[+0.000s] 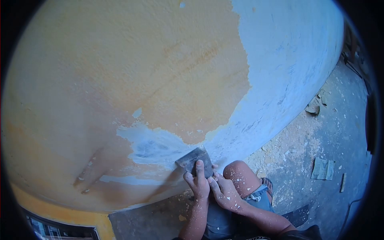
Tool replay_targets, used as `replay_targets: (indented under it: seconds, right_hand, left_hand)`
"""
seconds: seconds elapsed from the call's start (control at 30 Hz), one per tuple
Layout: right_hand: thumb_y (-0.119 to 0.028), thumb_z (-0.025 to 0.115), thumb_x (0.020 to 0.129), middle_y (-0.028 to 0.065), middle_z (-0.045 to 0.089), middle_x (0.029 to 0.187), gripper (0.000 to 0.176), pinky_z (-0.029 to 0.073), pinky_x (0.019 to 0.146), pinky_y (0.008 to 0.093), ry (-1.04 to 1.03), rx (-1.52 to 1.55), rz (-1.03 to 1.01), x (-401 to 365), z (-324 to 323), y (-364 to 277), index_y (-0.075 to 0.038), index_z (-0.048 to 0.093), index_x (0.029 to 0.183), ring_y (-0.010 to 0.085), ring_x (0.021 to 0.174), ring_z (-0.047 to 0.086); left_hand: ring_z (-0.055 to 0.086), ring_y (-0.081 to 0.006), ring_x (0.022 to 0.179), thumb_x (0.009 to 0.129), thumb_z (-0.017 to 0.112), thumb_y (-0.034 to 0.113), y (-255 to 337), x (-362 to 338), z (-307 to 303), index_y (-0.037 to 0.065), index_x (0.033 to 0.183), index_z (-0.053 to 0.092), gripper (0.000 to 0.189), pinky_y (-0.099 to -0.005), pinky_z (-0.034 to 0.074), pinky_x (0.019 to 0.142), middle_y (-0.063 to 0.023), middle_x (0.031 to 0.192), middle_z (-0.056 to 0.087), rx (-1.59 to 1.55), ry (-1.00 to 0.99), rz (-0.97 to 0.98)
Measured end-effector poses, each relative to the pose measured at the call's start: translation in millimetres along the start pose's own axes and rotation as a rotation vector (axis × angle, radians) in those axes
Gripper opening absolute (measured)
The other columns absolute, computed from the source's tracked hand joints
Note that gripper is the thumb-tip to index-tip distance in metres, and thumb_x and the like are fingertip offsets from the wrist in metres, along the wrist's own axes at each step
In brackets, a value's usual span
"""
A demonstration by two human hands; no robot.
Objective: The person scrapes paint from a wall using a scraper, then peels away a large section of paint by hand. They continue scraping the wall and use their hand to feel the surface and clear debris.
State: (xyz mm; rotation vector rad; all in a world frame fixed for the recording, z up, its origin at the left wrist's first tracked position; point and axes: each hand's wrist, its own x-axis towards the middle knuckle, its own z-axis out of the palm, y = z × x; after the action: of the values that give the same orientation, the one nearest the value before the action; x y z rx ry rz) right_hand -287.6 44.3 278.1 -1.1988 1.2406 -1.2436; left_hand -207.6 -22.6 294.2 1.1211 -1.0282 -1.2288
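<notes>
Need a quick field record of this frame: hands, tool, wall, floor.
tool: scraper, blade against the wall
left hand: closed on the scraper, index finger laid along the blade
right hand: pressed beside the left hand; its grip is hidden
wall: orange paint, with a pale blue patch at the blade
knee: bent, flecked white, just right of the hands
floor: dust and paint chips, one scrap of paper

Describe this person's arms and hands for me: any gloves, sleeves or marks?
No gloves and no sleeves in view: the left hand and right hand are bare, as are both forearms. White flecks and dust speckle the hands, forearms and the bare knee. The person wears grey-blue shorts with a frayed hem.
</notes>
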Motion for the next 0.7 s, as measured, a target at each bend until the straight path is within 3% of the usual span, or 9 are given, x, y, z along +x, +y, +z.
replay_targets:
  seconds: [0.07,0.23,0.37,0.4,0.43,0.5,0.53,0.63,0.7]
  right_hand:
    - [-0.021,0.044,0.101,0.0314,0.061,0.098,0.033,0.049,0.076,0.044,0.047,-0.013,-0.065,2.9,2.5,-2.4,0.008,0.054,0.113,0.0455,0.092,0.062]
    - [-0.022,0.047,0.099,0.0301,0.061,0.086,0.032,0.049,0.069,0.047,0.026,0.031,0.019,14.5,-13.3,-29.3,0.008,0.057,0.098,0.0467,0.08,0.061]
    - [-0.023,0.048,0.099,0.0286,0.061,0.076,0.032,0.049,0.063,0.0468,-0.044,0.028,-0.063,23.6,-21.0,-54.1,0.007,0.057,0.097,0.0471,0.074,0.061]
    - [-0.023,0.047,0.099,0.0308,0.062,0.09,0.034,0.051,0.069,0.0465,-0.118,0.019,-0.003,20.4,-23.7,-54.9,0.008,0.056,0.11,0.0477,0.08,0.062]
    - [-0.023,0.047,0.099,0.0308,0.062,0.09,0.034,0.051,0.069,0.0465,-0.113,0.017,-0.013,14.3,-20.0,-41.7,0.008,0.056,0.11,0.0477,0.08,0.062]
    - [-0.023,0.046,0.099,0.0319,0.06,0.106,0.039,0.051,0.081,0.0454,0.109,-0.097,-0.232,1.6,-6.8,-1.7,0.008,0.051,0.123,0.0475,0.093,0.061]
    - [-0.022,0.046,0.099,0.0316,0.056,0.117,0.045,0.047,0.093,0.0441,-0.042,-0.015,0.07,-4.8,-13.0,-5.0,0.007,0.043,0.133,0.0467,0.107,0.057]
    - [-0.021,0.045,0.1,0.0363,0.053,0.119,0.037,0.048,0.086,0.0439,0.061,0.013,-0.082,2.4,-5.4,4.1,0.011,0.05,0.119,0.048,0.105,0.058]
    - [-0.02,0.045,0.1,0.0352,0.055,0.115,0.037,0.048,0.084,0.0433,0.0,0.028,-0.036,5.3,-5.9,0.4,0.011,0.05,0.119,0.0469,0.103,0.06]
  left_hand:
    - [0.055,-0.017,0.045,0.095,0.058,0.037,4.7,0.7,0.7,-0.002,0.087,0.053,0.04,-0.0273,0.042,0.038,-0.0152,0.067,0.061,0.007,-0.003,0.001]
    - [0.056,-0.0184,0.047,0.096,0.059,0.032,21.0,2.4,18.4,-0.006,0.086,0.053,0.04,-0.028,0.044,0.041,-0.0172,0.068,0.062,-0.073,0.047,-0.031]
    - [0.056,-0.0188,0.047,0.096,0.057,0.036,51.1,8.4,28.6,-0.006,0.079,0.053,0.045,-0.0279,0.044,0.041,-0.0155,0.066,0.061,-0.086,0.033,0.142]
    - [0.056,-0.0186,0.047,0.096,0.057,0.036,52.2,3.8,26.3,-0.006,0.08,0.053,0.045,-0.0277,0.044,0.041,-0.0151,0.066,0.061,-0.069,0.008,0.116]
    - [0.056,-0.0184,0.047,0.096,0.057,0.035,51.4,-1.7,24.0,-0.006,0.081,0.054,0.044,-0.0276,0.043,0.041,-0.0147,0.066,0.061,-0.053,-0.021,0.091]
    - [0.051,-0.0156,0.041,0.097,0.053,0.038,12.7,-9.8,14.6,-0.002,0.086,0.05,0.042,-0.0271,0.04,0.037,-0.0116,0.062,0.056,0.016,0.035,0.038]
    - [0.051,-0.0161,0.041,0.097,0.054,0.038,-4.6,-11.7,8.3,-0.002,0.086,0.05,0.042,-0.0272,0.041,0.038,-0.0126,0.063,0.057,0.007,0.046,0.018]
    - [0.053,-0.0171,0.042,0.096,0.056,0.038,-13.9,-5.8,4.9,-0.003,0.085,0.051,0.042,-0.0275,0.041,0.038,-0.0144,0.065,0.059,0.021,0.103,-0.023]
    - [0.053,-0.0176,0.043,0.096,0.057,0.038,-4.1,-2.5,5.9,-0.003,0.085,0.051,0.042,-0.0277,0.042,0.039,-0.0151,0.065,0.059,0.044,0.152,-0.047]
